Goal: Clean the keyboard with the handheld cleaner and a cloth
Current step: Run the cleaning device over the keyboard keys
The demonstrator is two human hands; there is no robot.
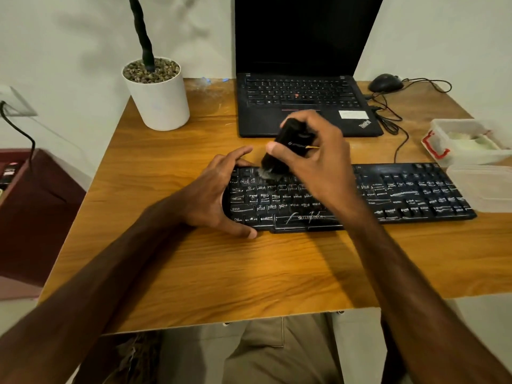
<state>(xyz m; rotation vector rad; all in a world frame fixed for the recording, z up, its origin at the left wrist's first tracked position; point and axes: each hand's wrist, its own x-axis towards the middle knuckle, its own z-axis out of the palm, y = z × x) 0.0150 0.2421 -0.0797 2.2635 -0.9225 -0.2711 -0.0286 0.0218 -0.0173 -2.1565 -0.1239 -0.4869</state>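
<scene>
A black keyboard [401, 195] streaked with white dust lies across the wooden desk [210, 273]. My left hand [216, 195] grips its left end, fingers over the far edge and thumb at the near edge. My right hand [313, 156] holds a black handheld cleaner [288, 142], tilted, with its brush end pressed on the upper-left keys. No cloth is visible.
An open black laptop [304, 103] stands behind the keyboard. A white plant pot [160, 103] sits at the back left. A wired mouse [385, 83] and cables lie at the back right. Clear plastic containers [465, 142] crowd the right edge beside the keyboard.
</scene>
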